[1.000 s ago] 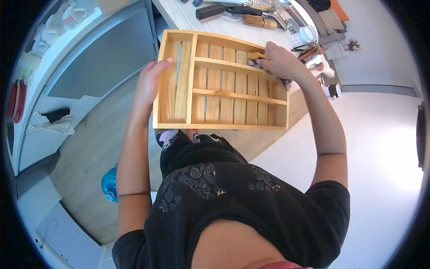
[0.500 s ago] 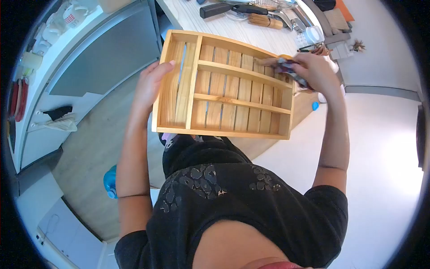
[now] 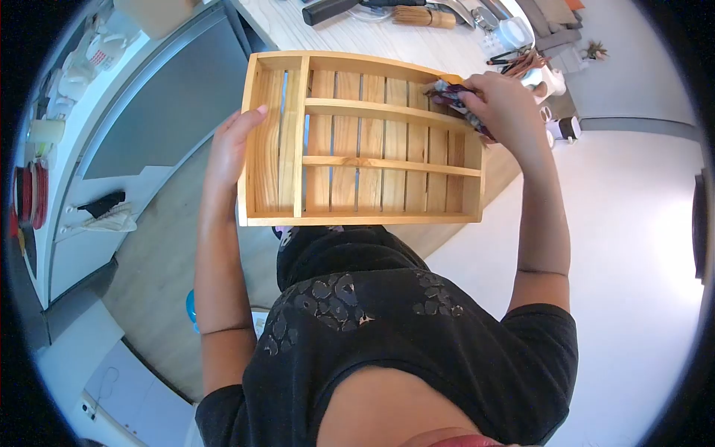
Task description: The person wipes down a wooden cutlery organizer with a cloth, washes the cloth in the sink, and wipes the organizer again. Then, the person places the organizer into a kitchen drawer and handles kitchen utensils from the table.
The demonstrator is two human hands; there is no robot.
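Observation:
A slatted wooden tray with several compartments is held tilted in front of my body, its inside facing me. My left hand grips the tray's left side, thumb over the rim and fingers behind it. In my right hand is a crumpled patterned cloth with a bit of yellow showing. The cloth touches the right end of the tray's upper long compartment, near the divider. My right fingers are bunched around it, partly hidden.
Beyond the tray, a white wood-grain counter carries a brush, a black-handled utensil and a white-lidded jar. At the left stands a cabinet counter with cups. A blue bottle is on the floor.
The cloth and my right hand have shifted over the tray's upper right compartment, first right, then back left. The tray has tipped slightly and moved left, with my left hand still on it.

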